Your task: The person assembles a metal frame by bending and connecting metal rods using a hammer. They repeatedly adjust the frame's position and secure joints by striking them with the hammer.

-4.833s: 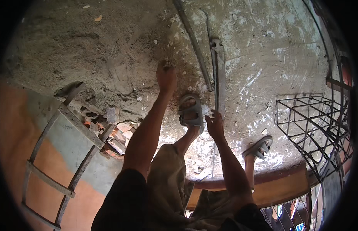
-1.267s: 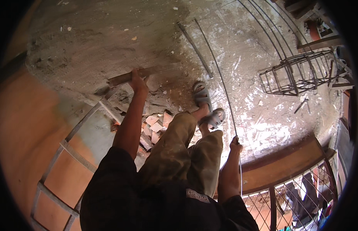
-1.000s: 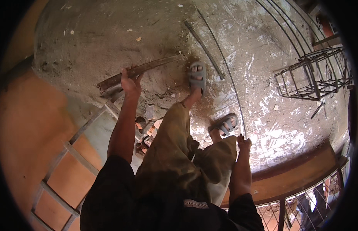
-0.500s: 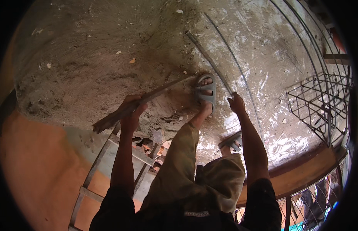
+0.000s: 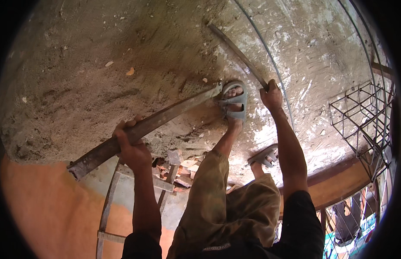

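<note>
My left hand (image 5: pixel 135 149) is closed round a long brown bar (image 5: pixel 174 108), which I cannot tell to be wood or metal. Its near end, at the left, looks grooved and is lifted towards me; the far end slants down to the toe of my grey sandal (image 5: pixel 235 105). My right hand (image 5: pixel 273 97) grips the near end of a second, thinner dark bar (image 5: pixel 237 51). That one points away from me, over the rough grey-brown floor (image 5: pixel 166 52). Just right of it lies a long thin rod (image 5: pixel 269 52), apart from my hand.
A wire-like steel rebar cage (image 5: pixel 360 112) stands at the right beside long curved rods (image 5: pixel 367 47). At the lower left is a wooden ladder (image 5: pixel 109 200) by an orange wall (image 5: pixel 45 198). Broken brick rubble (image 5: pixel 187 170) lies near my left leg. A metal grille (image 5: pixel 332 224) is at the lower right.
My left hand has moved left and raised the near end of its bar closer to me. My right hand has gone slightly forward with its bar. The whole view has shifted a little.
</note>
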`<action>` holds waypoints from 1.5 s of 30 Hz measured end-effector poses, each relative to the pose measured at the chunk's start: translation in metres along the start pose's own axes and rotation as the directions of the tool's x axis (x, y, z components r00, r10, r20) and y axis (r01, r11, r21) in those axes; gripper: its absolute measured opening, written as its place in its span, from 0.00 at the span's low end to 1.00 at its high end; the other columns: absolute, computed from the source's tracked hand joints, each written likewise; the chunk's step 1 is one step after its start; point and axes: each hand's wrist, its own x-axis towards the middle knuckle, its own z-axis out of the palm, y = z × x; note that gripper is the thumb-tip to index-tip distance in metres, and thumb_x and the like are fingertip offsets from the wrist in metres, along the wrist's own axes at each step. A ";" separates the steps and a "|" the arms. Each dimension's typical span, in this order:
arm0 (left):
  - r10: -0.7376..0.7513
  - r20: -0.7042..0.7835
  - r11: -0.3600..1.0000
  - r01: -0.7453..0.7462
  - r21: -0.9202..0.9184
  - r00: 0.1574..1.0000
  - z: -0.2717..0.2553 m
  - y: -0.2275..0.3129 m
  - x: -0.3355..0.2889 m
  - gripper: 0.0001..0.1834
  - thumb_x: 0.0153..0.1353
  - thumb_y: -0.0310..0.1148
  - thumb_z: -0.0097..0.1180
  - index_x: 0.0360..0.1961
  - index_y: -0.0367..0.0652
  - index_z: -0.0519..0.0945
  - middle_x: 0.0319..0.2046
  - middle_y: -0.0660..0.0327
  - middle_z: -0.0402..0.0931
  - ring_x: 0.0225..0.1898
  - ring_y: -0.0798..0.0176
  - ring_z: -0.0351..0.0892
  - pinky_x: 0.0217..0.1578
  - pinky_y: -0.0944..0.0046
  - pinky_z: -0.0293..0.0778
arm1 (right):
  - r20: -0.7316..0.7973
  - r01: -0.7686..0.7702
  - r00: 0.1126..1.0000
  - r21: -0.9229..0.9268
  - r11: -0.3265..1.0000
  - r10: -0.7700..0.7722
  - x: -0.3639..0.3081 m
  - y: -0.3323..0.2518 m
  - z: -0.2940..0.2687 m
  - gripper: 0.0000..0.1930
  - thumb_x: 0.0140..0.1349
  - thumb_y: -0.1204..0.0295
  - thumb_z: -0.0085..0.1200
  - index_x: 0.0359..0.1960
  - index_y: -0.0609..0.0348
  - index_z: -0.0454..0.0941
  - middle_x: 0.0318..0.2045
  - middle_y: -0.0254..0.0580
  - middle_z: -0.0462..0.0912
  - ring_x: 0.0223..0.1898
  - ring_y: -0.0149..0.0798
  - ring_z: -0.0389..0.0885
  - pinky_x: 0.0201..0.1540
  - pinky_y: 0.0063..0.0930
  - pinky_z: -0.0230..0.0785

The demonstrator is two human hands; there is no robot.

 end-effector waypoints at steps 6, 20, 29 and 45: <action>-0.059 0.332 0.956 0.148 -0.251 0.941 0.005 0.017 0.004 0.21 0.69 0.48 0.45 0.33 0.41 0.78 0.37 0.54 0.75 0.47 0.51 0.72 0.58 0.49 0.62 | -0.057 -0.158 0.987 -0.134 0.978 0.151 0.035 0.062 -0.029 0.14 0.56 0.65 0.55 0.44 0.52 0.74 0.29 0.59 0.82 0.34 0.64 0.80 0.35 0.53 0.72; 0.183 0.784 0.982 -0.071 -0.175 0.594 0.100 0.034 0.004 0.22 0.68 0.53 0.42 0.38 0.45 0.76 0.39 0.60 0.68 0.49 0.57 0.63 0.58 0.50 0.54 | 0.196 -0.235 0.966 0.414 0.879 0.166 -0.006 0.073 0.006 0.11 0.52 0.69 0.64 0.32 0.61 0.77 0.20 0.38 0.76 0.24 0.33 0.71 0.31 0.33 0.67; 0.193 0.863 0.981 -0.060 -0.187 0.467 0.127 0.033 0.006 0.22 0.67 0.54 0.43 0.38 0.46 0.77 0.40 0.61 0.69 0.49 0.57 0.64 0.57 0.51 0.55 | 0.163 -0.330 0.942 0.293 0.897 0.293 -0.015 0.074 0.004 0.12 0.54 0.64 0.62 0.32 0.58 0.75 0.28 0.51 0.81 0.32 0.52 0.80 0.36 0.44 0.69; -0.010 0.865 0.969 0.219 -0.115 0.502 0.232 0.037 0.161 0.15 0.68 0.43 0.48 0.29 0.47 0.76 0.30 0.61 0.75 0.39 0.58 0.76 0.52 0.49 0.69 | 0.130 -0.289 0.956 0.286 0.914 0.262 -0.019 0.068 0.006 0.15 0.55 0.62 0.60 0.33 0.62 0.76 0.26 0.53 0.79 0.28 0.48 0.77 0.34 0.41 0.69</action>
